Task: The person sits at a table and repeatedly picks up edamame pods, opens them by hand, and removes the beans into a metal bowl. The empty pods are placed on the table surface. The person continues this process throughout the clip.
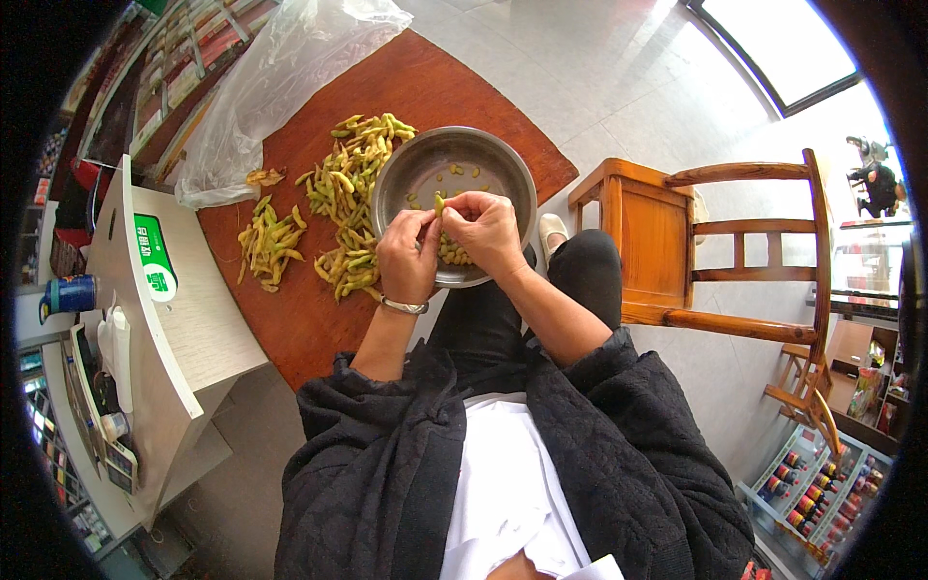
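Both my hands meet over a stainless steel bowl (pixel 528 181), pinching one green soybean pod (pixel 439 204) between their fingertips. My left hand (pixel 407 254), with a silver bangle at the wrist, is at the pod's left side. On its right side, my right hand (pixel 484 232) grips the pod with thumb and forefinger. Shelled green beans (pixel 455 252) lie in the bowl, partly hidden by my hands, with a few more scattered towards its far side. Left of the bowl is a large heap of soybean pods (pixel 348 181); a smaller pile of pods (pixel 270 243) lies farther left.
The bowl overlaps the near right part of a reddish-brown wooden table (pixel 464 87). A clear plastic bag (pixel 246 109) covers the table's far left edge. A pale counter (pixel 196 319) stands at left, a wooden chair (pixel 652 239) at right. Bottle crates (pixel 812 486) are at lower right.
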A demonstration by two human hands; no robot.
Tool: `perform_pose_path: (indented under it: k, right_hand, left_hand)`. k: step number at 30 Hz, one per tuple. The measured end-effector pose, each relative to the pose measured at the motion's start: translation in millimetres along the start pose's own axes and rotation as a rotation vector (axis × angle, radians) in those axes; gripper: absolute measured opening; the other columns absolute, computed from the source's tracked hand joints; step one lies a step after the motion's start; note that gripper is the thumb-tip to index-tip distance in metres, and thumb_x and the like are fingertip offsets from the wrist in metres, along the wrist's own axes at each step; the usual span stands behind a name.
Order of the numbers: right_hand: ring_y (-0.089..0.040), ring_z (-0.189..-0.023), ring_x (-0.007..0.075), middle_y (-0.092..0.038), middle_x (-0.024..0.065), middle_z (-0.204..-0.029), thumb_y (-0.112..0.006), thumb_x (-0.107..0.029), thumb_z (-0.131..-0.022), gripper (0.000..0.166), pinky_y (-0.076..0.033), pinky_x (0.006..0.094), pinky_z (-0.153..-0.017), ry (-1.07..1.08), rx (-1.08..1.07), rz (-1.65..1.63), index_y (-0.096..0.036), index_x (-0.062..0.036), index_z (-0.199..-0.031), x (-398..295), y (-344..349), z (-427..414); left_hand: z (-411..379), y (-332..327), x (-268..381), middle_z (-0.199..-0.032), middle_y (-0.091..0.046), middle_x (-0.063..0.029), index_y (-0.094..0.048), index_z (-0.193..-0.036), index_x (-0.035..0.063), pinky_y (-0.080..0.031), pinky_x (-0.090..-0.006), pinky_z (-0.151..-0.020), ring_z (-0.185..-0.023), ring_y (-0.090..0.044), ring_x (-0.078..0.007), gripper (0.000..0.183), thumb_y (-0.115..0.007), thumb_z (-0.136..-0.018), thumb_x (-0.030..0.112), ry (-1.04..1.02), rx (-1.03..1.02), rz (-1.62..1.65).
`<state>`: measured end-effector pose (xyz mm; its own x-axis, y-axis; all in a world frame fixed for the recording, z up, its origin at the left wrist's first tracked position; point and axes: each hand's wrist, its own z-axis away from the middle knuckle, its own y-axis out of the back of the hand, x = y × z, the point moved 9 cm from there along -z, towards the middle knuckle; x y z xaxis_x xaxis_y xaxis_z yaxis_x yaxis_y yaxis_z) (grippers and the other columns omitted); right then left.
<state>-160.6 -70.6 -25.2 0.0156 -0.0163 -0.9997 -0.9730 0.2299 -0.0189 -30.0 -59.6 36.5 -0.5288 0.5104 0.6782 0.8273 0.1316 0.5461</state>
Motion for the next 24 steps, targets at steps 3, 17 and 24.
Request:
perform_pose_path:
  k: [3,17,24]
  right_hand:
    - [-0.06,-0.058,0.0086,-0.066,0.0109,-0.064,-0.066,-0.012,-0.074,0.019,-0.05,0.025,-0.057,-0.006,-0.007,0.049,-0.067,0.0061,-0.08,-3,1,-1]
    - [-0.056,-0.057,0.005,-0.064,0.0024,-0.067,-0.063,-0.007,-0.079,0.012,-0.045,0.0203,-0.052,-0.176,-0.077,-0.219,-0.066,0.0047,-0.079,7,-8,-2]
    - [-0.053,-0.055,0.0054,-0.063,0.0028,-0.067,-0.062,-0.006,-0.081,0.011,-0.043,0.0201,-0.05,-0.2,-0.111,-0.28,-0.065,0.0047,-0.082,-2,-12,0]
  left_hand:
    - [0,0,-1,-0.083,-0.063,-0.0151,-0.062,-0.088,-0.0006,-0.048,-0.0371,-0.067,-0.076,-0.062,-0.0315,0.012,-0.062,-0.084,0.01,0.026,-0.006,0.006]
    - [0,-2,-21,-0.075,-0.065,-0.0068,-0.064,-0.089,-0.0011,-0.046,-0.0263,-0.06,-0.064,-0.058,-0.0124,0.016,-0.062,-0.088,0.015,0.219,-0.023,0.171]
    - [-2,0,-32,-0.067,-0.06,-0.0029,-0.063,-0.085,-0.0011,-0.043,-0.0246,-0.054,-0.059,-0.053,-0.0084,0.017,-0.06,-0.089,0.015,0.35,-0.024,0.283]
